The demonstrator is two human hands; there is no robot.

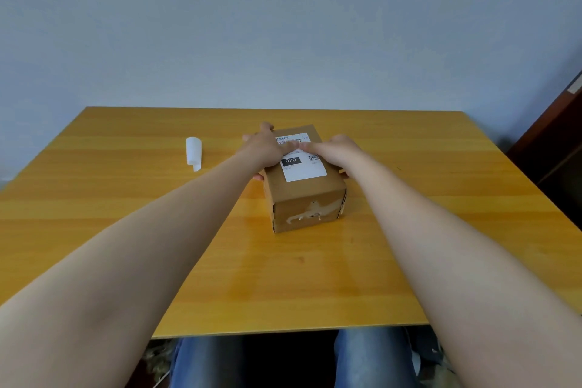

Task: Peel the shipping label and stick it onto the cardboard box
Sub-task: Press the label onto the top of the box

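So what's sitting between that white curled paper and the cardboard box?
Bare tabletop, in the head view, from the curled paper to the left hand, which rests on the cardboard box.

I read this as a plain indoor room, a home or a small office used as a packing spot; I cannot tell which. A bare, pale blue-grey wall stands at 12 o'clock behind a small orange wood-grain table. Dark brown wooden furniture edges in at 3 o'clock. On the table sit a cardboard box bearing a printed shipping label and, at 10 o'clock, a curl of white backing paper.
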